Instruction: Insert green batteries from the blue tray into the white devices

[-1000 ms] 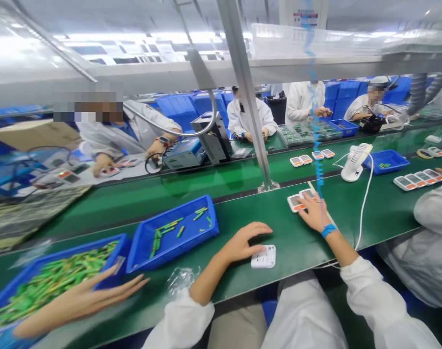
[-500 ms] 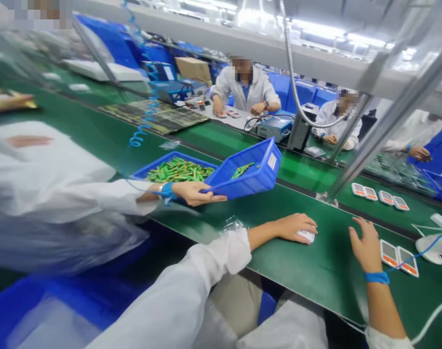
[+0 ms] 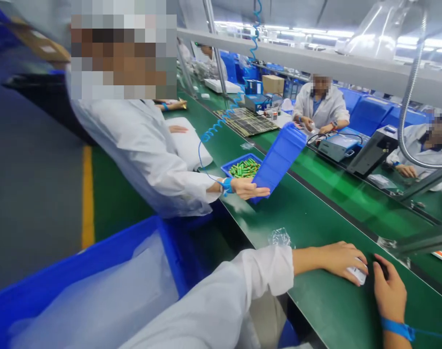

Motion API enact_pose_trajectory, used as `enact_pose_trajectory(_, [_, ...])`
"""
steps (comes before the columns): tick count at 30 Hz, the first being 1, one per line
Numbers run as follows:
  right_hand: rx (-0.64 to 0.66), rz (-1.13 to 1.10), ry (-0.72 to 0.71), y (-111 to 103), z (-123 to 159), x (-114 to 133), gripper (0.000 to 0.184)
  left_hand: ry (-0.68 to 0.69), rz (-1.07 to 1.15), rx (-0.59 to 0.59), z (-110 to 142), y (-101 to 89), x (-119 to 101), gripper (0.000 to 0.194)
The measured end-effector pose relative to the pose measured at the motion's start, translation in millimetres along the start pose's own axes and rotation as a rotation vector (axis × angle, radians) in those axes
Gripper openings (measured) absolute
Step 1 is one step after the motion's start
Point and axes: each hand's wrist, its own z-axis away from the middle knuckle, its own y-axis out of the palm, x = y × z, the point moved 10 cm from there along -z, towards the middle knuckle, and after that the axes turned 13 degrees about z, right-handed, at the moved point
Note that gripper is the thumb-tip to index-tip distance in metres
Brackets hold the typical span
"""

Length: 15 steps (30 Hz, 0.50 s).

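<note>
My left hand (image 3: 340,259) lies curled over a small white device (image 3: 358,275) on the green conveyor belt (image 3: 315,213). My right hand (image 3: 388,291), with a blue strap on its wrist, rests beside that device with the fingers bent toward it. To my left a co-worker's hand (image 3: 248,188) tilts a blue tray (image 3: 279,157) steeply over another blue tray of green cylinders (image 3: 244,167).
A large blue bin lined with clear plastic (image 3: 93,286) stands at my lower left. A crumpled clear wrapper (image 3: 280,237) lies on the belt. Other people in white coats (image 3: 320,104) work across the line, by grey machines (image 3: 369,150) and a coiled blue cord (image 3: 221,123).
My view has swung left. The co-worker has tipped the blue tray from nearly flat to steep. My right hand has come off the orange-and-white units and moved in next to the white device.
</note>
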Motion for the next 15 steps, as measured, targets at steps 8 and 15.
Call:
enact_pose_trajectory(8, [0.043,0.07,-0.029,4,-3,12,0.06,-0.014,0.06,-0.028,5,-19.3,-9,0.043])
enact_pose_trajectory(15, [0.046,0.029,-0.048,6,-1,11,0.059,-0.088,0.343,-0.546,111,-94.3,-36,0.031])
